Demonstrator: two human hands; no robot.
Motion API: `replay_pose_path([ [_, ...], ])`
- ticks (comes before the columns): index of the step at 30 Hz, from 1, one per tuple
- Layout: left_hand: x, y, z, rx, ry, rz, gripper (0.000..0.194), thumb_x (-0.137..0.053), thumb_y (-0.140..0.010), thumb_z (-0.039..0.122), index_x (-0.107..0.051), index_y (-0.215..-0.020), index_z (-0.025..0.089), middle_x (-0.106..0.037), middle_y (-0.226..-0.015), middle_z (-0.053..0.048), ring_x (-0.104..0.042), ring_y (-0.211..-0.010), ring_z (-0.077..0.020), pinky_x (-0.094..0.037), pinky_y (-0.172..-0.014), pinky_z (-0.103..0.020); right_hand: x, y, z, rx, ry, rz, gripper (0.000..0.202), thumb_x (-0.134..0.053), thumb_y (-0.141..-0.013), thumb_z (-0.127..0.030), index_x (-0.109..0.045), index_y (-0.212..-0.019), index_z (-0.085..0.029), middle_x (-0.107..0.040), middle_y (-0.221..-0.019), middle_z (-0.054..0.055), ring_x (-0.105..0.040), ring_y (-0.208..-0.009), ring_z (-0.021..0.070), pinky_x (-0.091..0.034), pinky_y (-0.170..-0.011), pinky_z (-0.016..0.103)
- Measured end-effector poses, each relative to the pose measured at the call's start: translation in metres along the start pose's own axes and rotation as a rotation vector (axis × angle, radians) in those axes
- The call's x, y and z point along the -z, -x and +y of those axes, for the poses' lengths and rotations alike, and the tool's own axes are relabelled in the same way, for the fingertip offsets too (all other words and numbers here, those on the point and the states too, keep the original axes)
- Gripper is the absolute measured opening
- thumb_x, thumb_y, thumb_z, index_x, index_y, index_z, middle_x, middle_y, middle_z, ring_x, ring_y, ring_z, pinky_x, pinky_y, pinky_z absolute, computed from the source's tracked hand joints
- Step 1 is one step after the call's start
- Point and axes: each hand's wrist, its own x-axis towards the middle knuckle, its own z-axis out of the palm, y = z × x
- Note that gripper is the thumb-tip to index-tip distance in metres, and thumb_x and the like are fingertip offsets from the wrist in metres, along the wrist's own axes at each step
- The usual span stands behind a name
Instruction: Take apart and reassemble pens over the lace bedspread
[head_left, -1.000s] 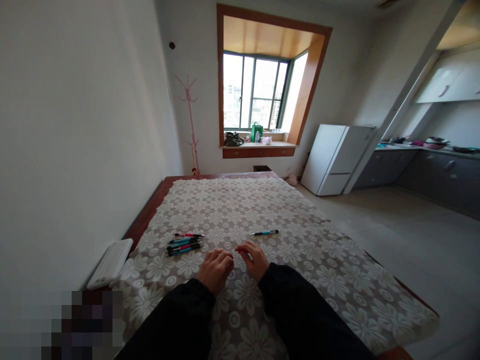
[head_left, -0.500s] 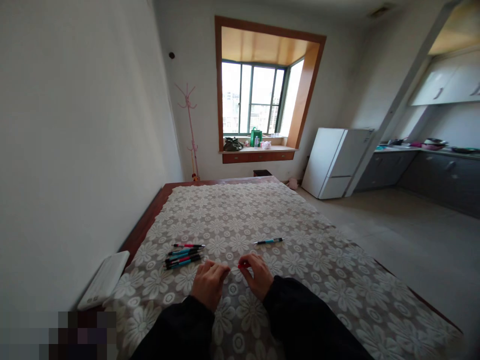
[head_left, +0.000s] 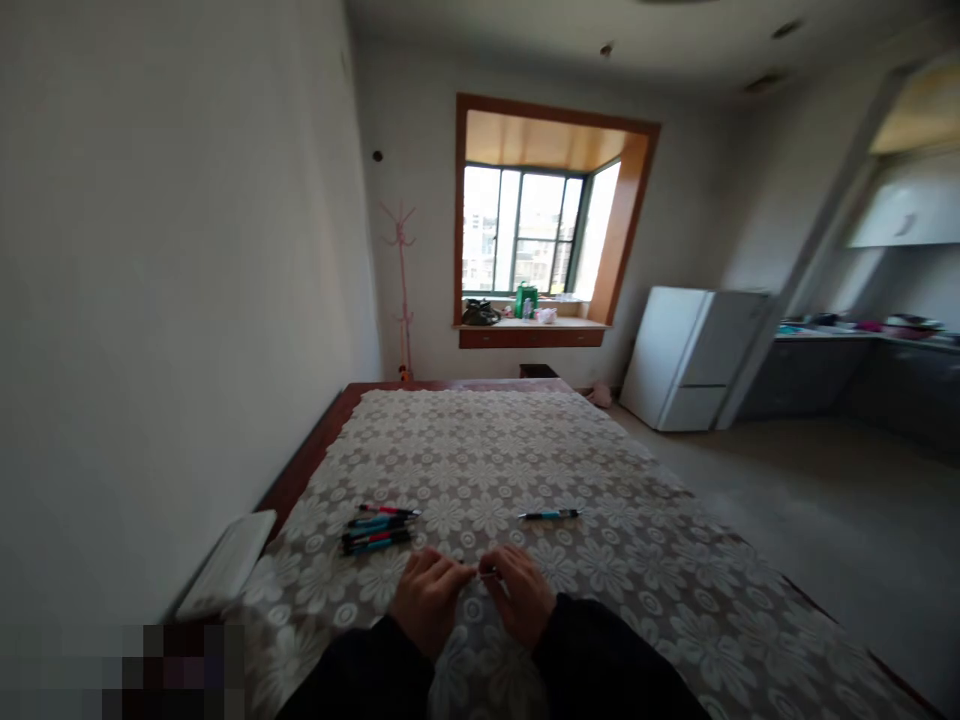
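My left hand (head_left: 430,597) is closed in a pinch above the patterned tablecloth (head_left: 480,455), and what its fingertips hold is hidden. Almost meeting it, my right hand (head_left: 523,592) is pinched too, with a thin pale edge of some small piece at its fingertips that is too small to name. Beyond my left hand lies a heap of several pens (head_left: 377,540) with black, blue and red barrels. One blue and black pen (head_left: 551,514) rests by itself beyond my right hand.
A white flat object (head_left: 227,565) lies at the table's left edge, by the wall. Past the far end stand a pink coat rack (head_left: 403,285), a window sill (head_left: 570,323) with bags on it, and a white fridge (head_left: 679,350) to the right.
My view has tilted up and shifted left, so everything sits lower and further right. My fingertips have come closer together. The red piece at my right fingertips no longer shows red.
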Motion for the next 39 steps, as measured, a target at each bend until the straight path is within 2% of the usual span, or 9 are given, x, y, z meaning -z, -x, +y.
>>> replay_pose_path([
  [3,0.005,-0.005,0.006,0.155,-0.002,-0.054,0.025,-0.051,-0.094,0.017,-0.072,-0.100,0.029,-0.076,-0.085,-0.002,-0.062,-0.085,-0.0227,-0.043,-0.075,-0.040,0.002,-0.001,0.007,-0.024,0.017,0.067,0.010,-0.049,-0.096,-0.020,-0.058,-0.095,-0.025,-0.068,-0.086,0.004,-0.065,-0.079,0.0231,-0.048,-0.074,0.036],
  [6,0.003,-0.006,0.003,0.213,-0.024,-0.093,0.022,-0.057,-0.091,0.018,-0.073,-0.099,0.030,-0.077,-0.086,-0.002,-0.062,-0.090,-0.0230,-0.044,-0.078,-0.040,0.003,-0.003,0.014,-0.005,0.007,0.066,0.010,-0.049,-0.097,-0.024,-0.060,-0.099,-0.025,-0.070,-0.089,0.006,-0.066,-0.083,0.0243,-0.050,-0.075,0.038],
  [9,0.000,-0.005,0.003,0.208,-0.004,-0.130,0.023,-0.059,-0.089,0.018,-0.074,-0.101,0.031,-0.078,-0.089,-0.002,-0.063,-0.092,-0.0221,-0.043,-0.080,-0.040,0.004,-0.002,0.014,0.038,-0.001,0.021,0.011,-0.050,-0.098,-0.025,-0.061,-0.099,-0.025,-0.070,-0.088,0.005,-0.066,-0.082,0.0237,-0.051,-0.074,0.037],
  [12,-0.001,-0.005,0.006,0.194,0.039,-0.164,0.018,-0.059,-0.092,0.024,-0.074,-0.101,0.032,-0.080,-0.090,0.001,-0.064,-0.093,-0.0210,-0.043,-0.083,-0.040,0.002,0.001,0.011,0.070,-0.007,-0.004,0.010,-0.051,-0.098,-0.026,-0.062,-0.099,-0.026,-0.070,-0.088,0.004,-0.067,-0.080,0.0231,-0.053,-0.074,0.037],
  [16,0.000,-0.007,0.010,0.241,0.086,-0.164,0.017,-0.067,-0.090,0.032,-0.071,-0.106,0.028,-0.080,-0.091,0.001,-0.067,-0.092,-0.0191,-0.045,-0.087,-0.038,-0.002,0.004,0.016,0.067,-0.025,0.028,0.013,-0.053,-0.098,-0.031,-0.060,-0.107,-0.025,-0.071,-0.093,0.006,-0.068,-0.083,0.0236,-0.055,-0.075,0.037],
  [22,0.001,-0.008,0.012,0.265,0.134,-0.153,0.010,-0.071,-0.087,0.033,-0.074,-0.095,0.027,-0.080,-0.088,0.000,-0.070,-0.091,-0.0175,-0.048,-0.088,-0.034,0.001,0.003,0.014,0.080,-0.032,-0.032,0.013,-0.051,-0.099,-0.031,-0.063,-0.102,-0.026,-0.071,-0.092,0.006,-0.068,-0.085,0.0234,-0.056,-0.076,0.037],
  [27,0.001,-0.007,0.011,0.289,0.156,-0.144,0.013,-0.072,-0.086,0.038,-0.074,-0.093,0.027,-0.080,-0.084,0.002,-0.071,-0.089,-0.0175,-0.048,-0.089,-0.035,0.007,0.001,0.001,0.138,-0.032,-0.056,0.015,-0.050,-0.100,-0.028,-0.064,-0.100,-0.027,-0.070,-0.085,0.005,-0.067,-0.080,0.0232,-0.055,-0.073,0.036],
  [31,0.000,-0.006,0.010,0.311,0.142,-0.132,0.022,-0.068,-0.088,0.046,-0.077,-0.087,0.026,-0.079,-0.080,-0.002,-0.071,-0.087,-0.0202,-0.049,-0.087,-0.038,0.007,0.000,-0.004,0.120,-0.002,-0.044,0.017,-0.048,-0.100,-0.028,-0.065,-0.099,-0.026,-0.070,-0.085,0.006,-0.066,-0.080,0.0231,-0.053,-0.074,0.037],
  [39,0.003,-0.006,0.013,0.270,0.151,-0.153,0.015,-0.066,-0.088,0.031,-0.076,-0.098,0.027,-0.079,-0.088,-0.002,-0.068,-0.090,-0.0199,-0.049,-0.086,-0.036,0.004,0.003,0.006,0.081,0.036,-0.013,0.016,-0.048,-0.101,-0.029,-0.063,-0.098,-0.026,-0.070,-0.087,0.005,-0.067,-0.082,0.0229,-0.053,-0.075,0.036],
])
